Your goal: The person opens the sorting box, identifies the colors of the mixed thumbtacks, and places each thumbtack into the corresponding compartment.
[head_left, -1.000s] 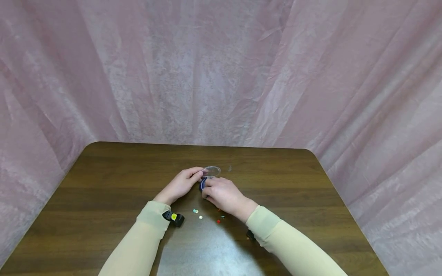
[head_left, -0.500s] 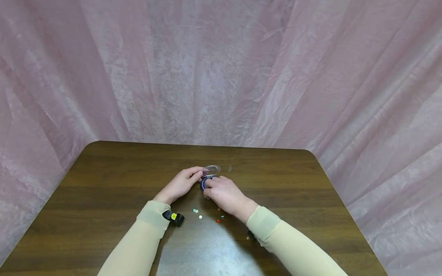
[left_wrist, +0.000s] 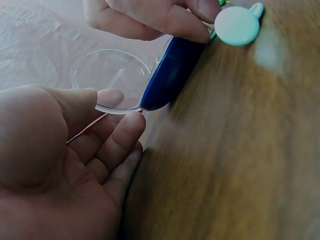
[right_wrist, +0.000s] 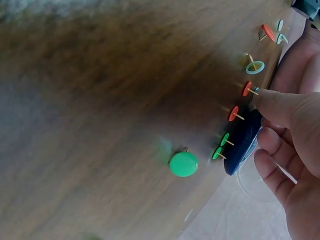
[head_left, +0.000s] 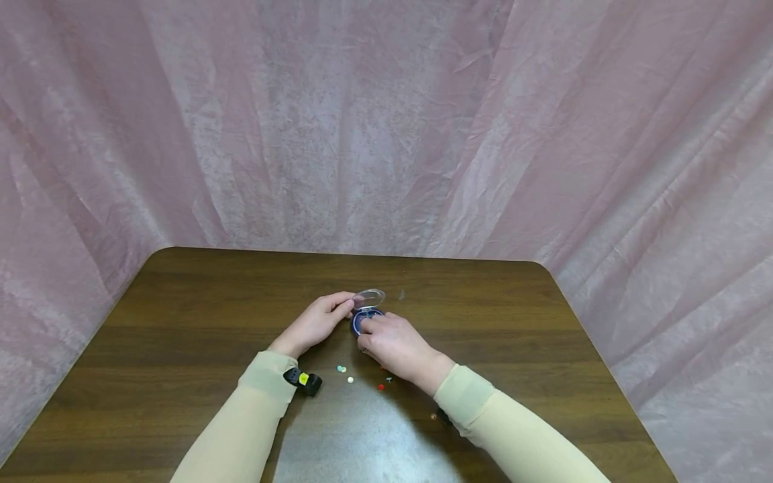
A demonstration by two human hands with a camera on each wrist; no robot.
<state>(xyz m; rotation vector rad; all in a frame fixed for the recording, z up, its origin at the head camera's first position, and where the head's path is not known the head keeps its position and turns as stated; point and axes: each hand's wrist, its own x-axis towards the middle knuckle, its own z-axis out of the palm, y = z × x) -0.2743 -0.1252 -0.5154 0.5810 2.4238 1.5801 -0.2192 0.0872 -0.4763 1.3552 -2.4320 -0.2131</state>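
A small round blue case (head_left: 356,328) stands on the table with its clear hinged lid (left_wrist: 102,67) raised. My left hand (head_left: 315,325) pinches that lid at its edge, thumb on one face and fingers behind. Over the case's mouth reaches my right hand (head_left: 395,342), fingers bent down toward the inside. Its fingertips are hidden, so I cannot tell whether they hold a thumbtack. In the right wrist view green thumbtacks (right_wrist: 225,139) and red thumbtacks (right_wrist: 233,113) lie beside the case, close to the right hand's thumb. A white thumbtack (left_wrist: 237,25) shows near the right fingers.
More thumbtacks are scattered nearer me, among them a red thumbtack (head_left: 381,387) and a white thumbtack (head_left: 350,380). A nearer green thumbtack (right_wrist: 183,164) lies apart. A small clear scrap (head_left: 402,294) sits beyond the case. Pink curtains (head_left: 338,134) hang behind the wooden table (head_left: 199,302).
My right hand has shifted slightly right over the case, uncovering more of its blue inside. My left hand has stayed at the lid.
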